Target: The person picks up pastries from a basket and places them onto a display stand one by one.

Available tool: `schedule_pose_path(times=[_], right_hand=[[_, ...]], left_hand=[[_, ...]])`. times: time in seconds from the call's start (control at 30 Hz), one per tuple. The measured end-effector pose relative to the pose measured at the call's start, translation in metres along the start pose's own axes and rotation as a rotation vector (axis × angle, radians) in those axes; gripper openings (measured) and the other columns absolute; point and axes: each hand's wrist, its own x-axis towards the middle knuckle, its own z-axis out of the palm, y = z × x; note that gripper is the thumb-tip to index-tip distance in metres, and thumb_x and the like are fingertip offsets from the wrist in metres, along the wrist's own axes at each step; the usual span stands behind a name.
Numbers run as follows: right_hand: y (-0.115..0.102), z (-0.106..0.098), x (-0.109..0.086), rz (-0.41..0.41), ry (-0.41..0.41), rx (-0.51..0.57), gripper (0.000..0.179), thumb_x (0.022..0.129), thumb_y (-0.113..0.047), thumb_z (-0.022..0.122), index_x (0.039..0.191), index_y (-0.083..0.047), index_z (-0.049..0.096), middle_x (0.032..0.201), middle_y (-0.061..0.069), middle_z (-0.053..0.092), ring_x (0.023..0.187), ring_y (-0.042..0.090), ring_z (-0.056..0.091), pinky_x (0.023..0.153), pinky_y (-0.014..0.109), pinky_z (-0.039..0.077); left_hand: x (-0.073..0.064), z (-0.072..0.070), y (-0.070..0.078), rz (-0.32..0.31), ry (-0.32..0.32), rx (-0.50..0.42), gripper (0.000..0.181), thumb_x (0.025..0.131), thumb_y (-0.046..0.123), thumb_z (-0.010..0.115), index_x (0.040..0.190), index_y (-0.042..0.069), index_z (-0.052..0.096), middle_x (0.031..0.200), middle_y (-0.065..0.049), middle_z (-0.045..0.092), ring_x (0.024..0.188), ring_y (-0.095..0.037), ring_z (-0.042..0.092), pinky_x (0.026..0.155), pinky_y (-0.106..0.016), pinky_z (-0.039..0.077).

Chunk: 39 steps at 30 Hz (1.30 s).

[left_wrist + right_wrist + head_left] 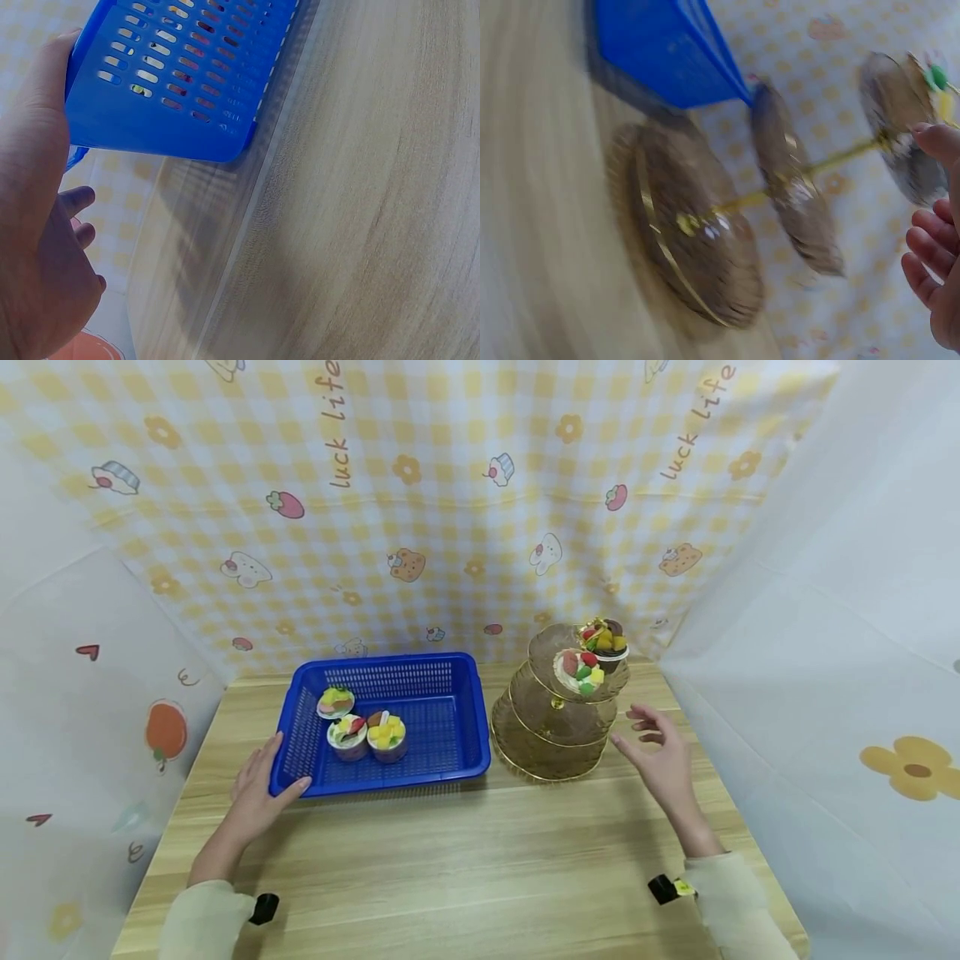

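Note:
My left hand (258, 781) grips the left front corner of a blue plastic basket (390, 783), its thumb along the front rim. Inside, toward the left, stand several toy cupcakes: one with a green and yellow top (335, 702), one with a red piece on cream (348, 737) and one heaped with yellow cubes (387, 735). To the right of a three-tier brown see-through cake stand (551, 760) hovers my right hand (663, 760), empty, fingers loosely bent. On the top tier sit a cream-topped fruit cupcake (578, 672) and a dark-cupped one (609, 652).
The wooden table (450, 877) runs in front of basket and stand. A yellow checked cloth (450, 527) hangs close behind both. White printed sheets close off the left (90, 735) and right (847, 693) sides. A black wrist strap piece (264, 908) shows at the left sleeve.

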Motion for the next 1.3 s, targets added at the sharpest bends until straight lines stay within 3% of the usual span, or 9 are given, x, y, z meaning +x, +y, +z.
schedule_pose_path(times=[0.27, 0.5, 0.8, 1.0, 1.3], right_hand=[[-0.009, 0.051, -0.025, -0.219, -0.095, 0.020, 0.054, 0.071, -0.011, 0.088, 0.120, -0.004, 0.066, 0.107, 0.013, 0.071, 0.091, 0.017, 0.062, 0.081, 0.019, 0.049], [-0.035, 0.090, -0.025, -0.317, -0.229, 0.058, 0.055, 0.073, -0.016, 0.088, 0.122, -0.007, 0.065, 0.110, 0.013, 0.070, 0.098, 0.027, 0.063, 0.083, 0.034, 0.053], [-0.072, 0.136, -0.001, -0.374, -0.394, 0.036, 0.057, 0.078, -0.025, 0.085, 0.127, -0.010, 0.062, 0.117, 0.011, 0.069, 0.101, 0.029, 0.063, 0.085, 0.046, 0.054], [-0.094, 0.162, 0.021, -0.373, -0.464, 0.031, 0.059, 0.080, -0.028, 0.083, 0.132, -0.011, 0.059, 0.118, 0.007, 0.067, 0.101, 0.020, 0.061, 0.086, 0.045, 0.055], [-0.126, 0.209, 0.053, -0.387, -0.620, -0.016, 0.063, 0.084, -0.037, 0.078, 0.137, -0.012, 0.055, 0.126, 0.007, 0.065, 0.109, 0.021, 0.060, 0.093, 0.039, 0.053]], left_hand=[[0.000, 0.000, 0.000, 0.007, 0.012, 0.001, 0.098, 0.094, 0.052, 0.059, 0.160, 0.022, -0.007, 0.165, -0.028, 0.002, 0.148, -0.055, -0.004, 0.108, -0.080, -0.003], [-0.001, 0.000, 0.001, -0.004, 0.006, -0.011, 0.098, 0.094, 0.052, 0.059, 0.160, 0.023, -0.007, 0.165, -0.027, 0.001, 0.148, -0.055, -0.005, 0.107, -0.080, -0.002], [0.001, -0.001, 0.000, 0.001, 0.008, -0.005, 0.098, 0.094, 0.053, 0.058, 0.160, 0.023, -0.008, 0.165, -0.027, 0.001, 0.148, -0.056, -0.004, 0.107, -0.080, -0.002], [0.000, 0.000, 0.000, 0.000, 0.000, -0.007, 0.098, 0.094, 0.052, 0.058, 0.160, 0.022, -0.008, 0.165, -0.028, 0.001, 0.148, -0.055, -0.005, 0.108, -0.080, -0.002], [0.000, 0.001, 0.000, -0.009, -0.011, -0.016, 0.101, 0.094, 0.052, 0.059, 0.160, 0.019, -0.010, 0.163, -0.031, 0.000, 0.148, -0.055, -0.006, 0.108, -0.079, -0.002]])
